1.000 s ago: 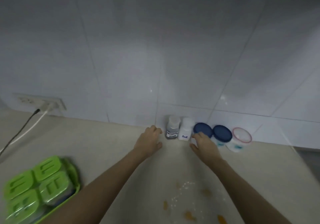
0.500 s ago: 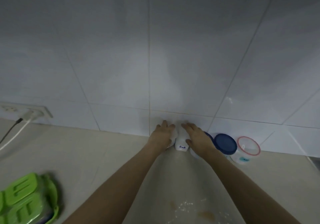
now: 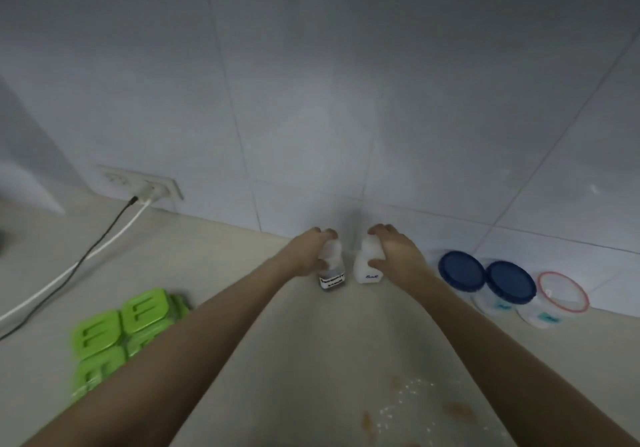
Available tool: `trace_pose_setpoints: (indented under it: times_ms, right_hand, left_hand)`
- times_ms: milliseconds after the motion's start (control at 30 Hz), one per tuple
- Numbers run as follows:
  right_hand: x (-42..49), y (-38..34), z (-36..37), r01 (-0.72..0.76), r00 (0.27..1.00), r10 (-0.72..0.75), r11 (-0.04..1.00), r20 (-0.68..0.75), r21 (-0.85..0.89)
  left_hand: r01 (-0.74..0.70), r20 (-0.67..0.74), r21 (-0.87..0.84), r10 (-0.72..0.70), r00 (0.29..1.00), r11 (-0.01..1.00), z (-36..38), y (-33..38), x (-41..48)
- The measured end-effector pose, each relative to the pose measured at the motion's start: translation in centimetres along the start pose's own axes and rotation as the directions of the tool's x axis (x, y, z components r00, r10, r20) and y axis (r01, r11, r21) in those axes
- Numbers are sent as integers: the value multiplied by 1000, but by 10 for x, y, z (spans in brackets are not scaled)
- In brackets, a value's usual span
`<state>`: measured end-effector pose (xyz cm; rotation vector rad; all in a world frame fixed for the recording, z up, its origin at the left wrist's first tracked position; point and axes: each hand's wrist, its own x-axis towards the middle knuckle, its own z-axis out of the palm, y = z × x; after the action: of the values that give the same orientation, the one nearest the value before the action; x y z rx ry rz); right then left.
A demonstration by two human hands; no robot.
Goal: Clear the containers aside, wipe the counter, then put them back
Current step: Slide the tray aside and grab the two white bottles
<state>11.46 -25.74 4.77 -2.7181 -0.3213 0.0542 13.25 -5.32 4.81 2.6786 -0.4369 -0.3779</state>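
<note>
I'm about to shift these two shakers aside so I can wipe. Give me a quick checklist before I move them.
1. Left hand closed on the dark-labelled shaker: ok.
2. Right hand closed on the salt shaker: ok.
3. Shaker caps shut: cannot tell, hands cover them.
4. Bare counter to the left for setting down: ok.
5. Green-lidded containers and cables apart from the shakers: ok.
6. Spill wiped: not ok.
</note>
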Motion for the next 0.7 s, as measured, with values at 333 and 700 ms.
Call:
trace_pose_setpoints:
  times_ms: [333, 700]
  right_hand:
    - [29, -156, 66, 134, 984, -148, 982, 99, 135]
    - [38, -225, 123, 264, 946, -282, 956, 159, 128]
  left_hand:
    - [262, -99, 18, -259, 961, 965, -46, -127, -117]
    - [342, -144, -54, -347, 927, 938, -36, -176, -164]
